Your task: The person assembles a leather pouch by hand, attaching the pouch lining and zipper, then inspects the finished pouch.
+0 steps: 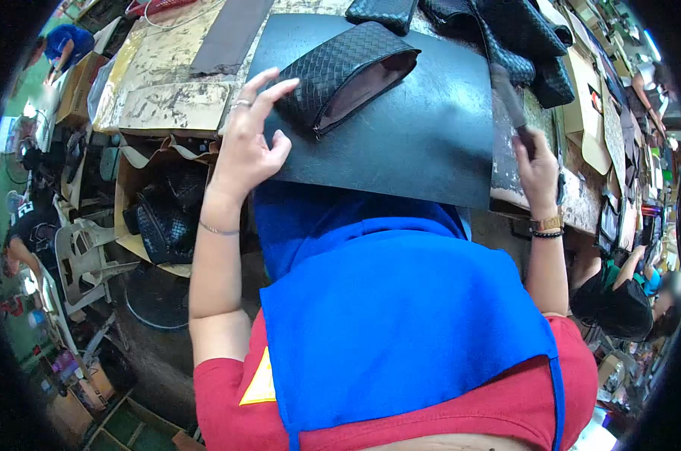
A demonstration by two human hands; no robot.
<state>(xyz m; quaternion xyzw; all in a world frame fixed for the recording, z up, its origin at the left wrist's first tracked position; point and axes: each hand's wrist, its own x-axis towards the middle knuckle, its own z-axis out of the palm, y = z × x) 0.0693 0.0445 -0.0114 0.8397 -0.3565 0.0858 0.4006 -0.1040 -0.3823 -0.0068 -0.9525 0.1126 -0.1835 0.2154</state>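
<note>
A black woven zip pouch [339, 71] lies on its side on the smooth black board [423, 143], its mouth gaping to show a dull pinkish-brown lining. My left hand [252, 139] is at the pouch's left end, thumb and fingers apart, with the fingertips overlapping its edge in this view. Off the board's right side, my right hand [537, 167] is closed around a long dark tool [510, 96] that points away from me. Motion blurs the tool, and I cannot tell its kind.
More black woven pieces [524, 45] are heaped at the back right, near another woven pouch [383, 10]. A dark strip [231, 36] lies on the worn bench [176, 105]. Below left, a cardboard box [124, 197] holds woven goods. Other people sit at both sides.
</note>
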